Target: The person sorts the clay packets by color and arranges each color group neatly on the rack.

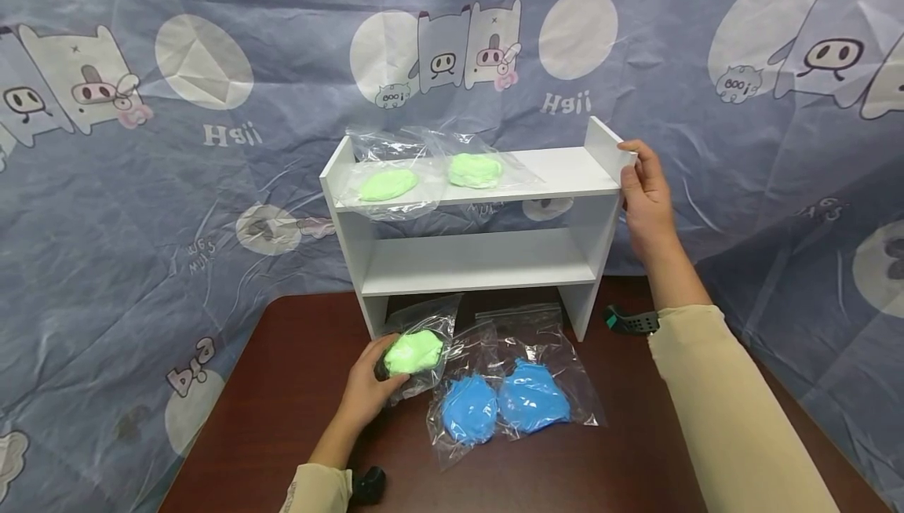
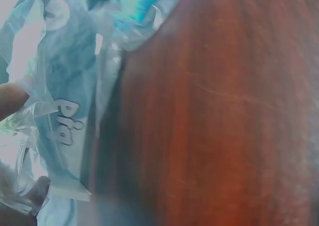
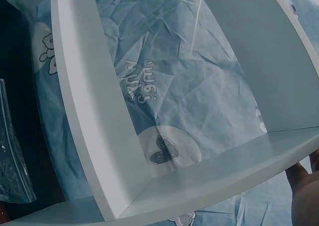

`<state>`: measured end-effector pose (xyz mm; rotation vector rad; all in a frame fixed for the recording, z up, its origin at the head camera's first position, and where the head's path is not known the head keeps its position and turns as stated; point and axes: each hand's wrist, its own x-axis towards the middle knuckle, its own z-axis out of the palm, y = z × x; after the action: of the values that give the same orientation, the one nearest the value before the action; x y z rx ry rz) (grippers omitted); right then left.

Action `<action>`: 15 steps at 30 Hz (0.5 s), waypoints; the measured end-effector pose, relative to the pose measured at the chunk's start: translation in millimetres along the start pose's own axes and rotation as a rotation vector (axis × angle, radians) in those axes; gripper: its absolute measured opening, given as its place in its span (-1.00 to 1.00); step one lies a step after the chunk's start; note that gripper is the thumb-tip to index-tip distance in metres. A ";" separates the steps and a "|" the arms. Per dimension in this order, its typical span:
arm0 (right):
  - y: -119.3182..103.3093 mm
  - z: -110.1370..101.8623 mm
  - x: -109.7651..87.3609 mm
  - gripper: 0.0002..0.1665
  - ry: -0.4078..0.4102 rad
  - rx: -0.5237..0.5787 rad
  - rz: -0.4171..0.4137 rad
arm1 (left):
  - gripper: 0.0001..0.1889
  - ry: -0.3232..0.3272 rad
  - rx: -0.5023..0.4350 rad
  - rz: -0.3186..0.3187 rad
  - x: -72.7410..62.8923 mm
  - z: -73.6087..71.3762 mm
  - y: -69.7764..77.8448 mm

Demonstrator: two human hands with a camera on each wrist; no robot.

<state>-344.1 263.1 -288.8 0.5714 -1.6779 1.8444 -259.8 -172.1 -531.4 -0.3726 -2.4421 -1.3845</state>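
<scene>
My left hand grips a clear zip bag with a light green lump, in front of the shelf's left foot. In the left wrist view, the finger and thumb hold crinkled plastic. My right hand pinches the upper right side panel of a white two-tier shelf. On the top tier lie two clear bags with green lumps, the left one hanging over the front edge and the other near the middle. Two bags with blue lumps, left and right, lie side by side on the table.
The dark red-brown table carries the shelf near its back edge. Behind hangs a blue-grey cloth printed with cartoon pigs. A dark band sits on my right wrist, and a black device on my left.
</scene>
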 end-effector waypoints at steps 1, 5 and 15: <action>0.3 0.0 0.0 -0.58 -0.001 -0.003 0.001 | -0.25 0.008 -0.008 0.002 0.6 -1.2 2.8; 1.0 -0.4 0.2 -0.58 -0.005 -0.014 0.001 | -0.25 0.022 -0.026 0.004 2.6 -6.4 14.2; 0.7 -0.6 0.5 -0.56 -0.011 -0.018 -0.003 | -0.20 0.029 -0.006 0.105 3.9 -19.6 39.0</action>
<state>-344.9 263.7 -289.2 0.5772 -1.6977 1.8256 -246.2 -169.2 -489.8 -0.4718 -2.3595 -1.3439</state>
